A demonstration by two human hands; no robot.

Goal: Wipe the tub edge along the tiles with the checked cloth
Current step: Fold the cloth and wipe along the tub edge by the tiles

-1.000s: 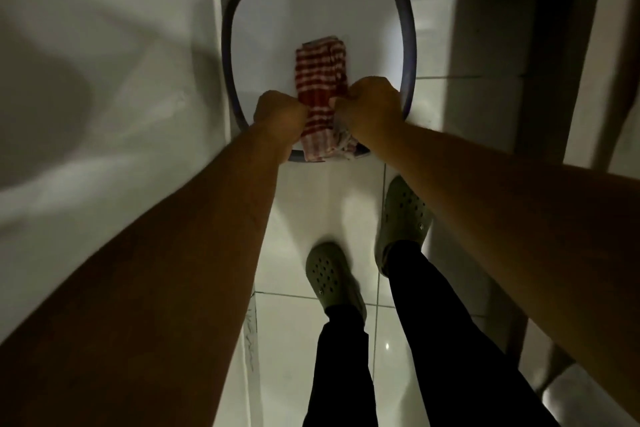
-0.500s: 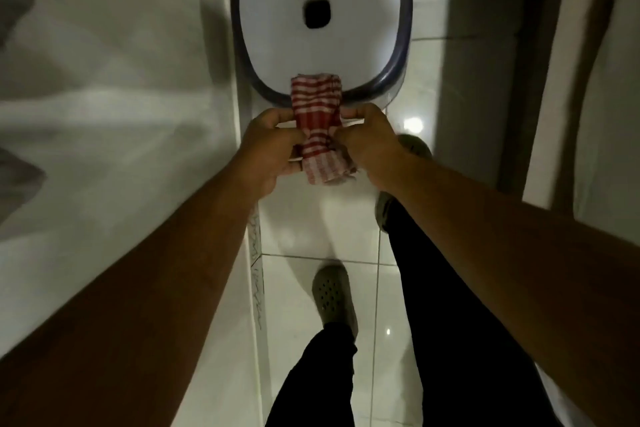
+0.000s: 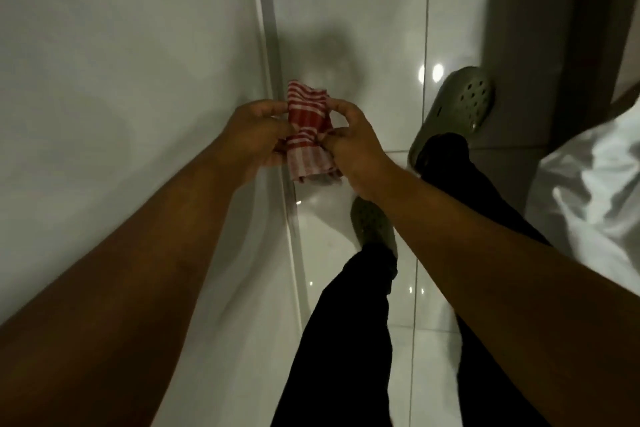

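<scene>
Cloth: the red-and-white checked fabric cloth (image 3: 308, 135) is being held bunched in the air between both hands, above the line where the tub side meets the floor; it is not yet touching any surface.
Left hand: the left hand (image 3: 258, 133) is gripping the cloth's left side, its fingers (image 3: 266, 111) curling in and pinching the fabric against the thumb.
Right hand: the right hand (image 3: 353, 146) is pinching the cloth's right side, with the thumb and forefinger closing on a fold and the remaining fingers bent loosely just behind.
Tub: the smooth white tub (image 3: 121, 80) is lying to the left of the left-hand fingers, and its pale edge strip (image 3: 273, 80) is running just below and beyond the fingertips.
Tiles: the glossy white floor tiles (image 3: 381, 55) are spreading out to the right of the right-hand fingers.
Step in hand: judging by the grip, the person is folding or gathering the cloth into a pad before wiping.
Doing it well: a flat, firm pad probably serves best, with a clean face turned downward and loose ends tucked under the fingers so nothing is trailing; pressing it into the seam and drawing it steadily along should be covering the edge evenly.
Risk: a loose bundle may be skipping over the narrow joint.
</scene>
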